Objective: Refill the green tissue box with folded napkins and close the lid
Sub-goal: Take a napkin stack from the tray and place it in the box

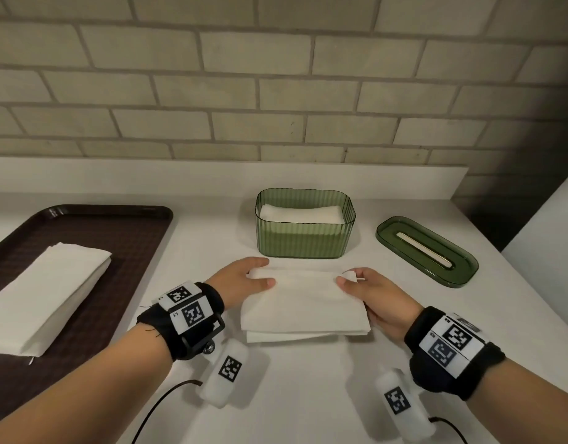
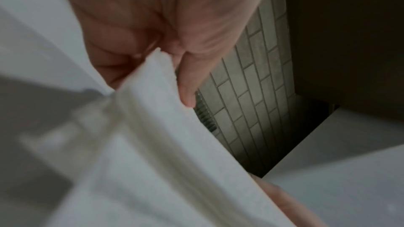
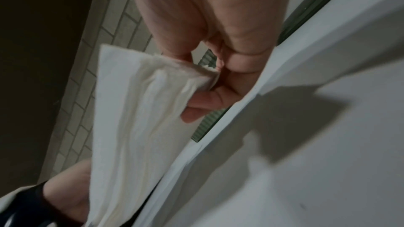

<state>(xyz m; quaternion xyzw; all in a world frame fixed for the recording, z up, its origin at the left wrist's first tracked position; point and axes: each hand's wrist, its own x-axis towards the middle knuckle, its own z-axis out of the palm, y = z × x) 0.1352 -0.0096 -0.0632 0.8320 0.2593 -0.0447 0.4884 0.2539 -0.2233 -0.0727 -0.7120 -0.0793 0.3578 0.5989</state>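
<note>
My left hand (image 1: 244, 280) and right hand (image 1: 369, 293) pinched the napkins' (image 1: 303, 302) far corners; soft, floppy, light, so I supported both ends.

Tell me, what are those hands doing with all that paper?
Both hands, left hand and right hand, pinch a folded napkin on the counter, just in front of the green tissue box. The box already has napkins inside. Its lid lies off to the right, and more napkins wait on the brown tray.
</note>
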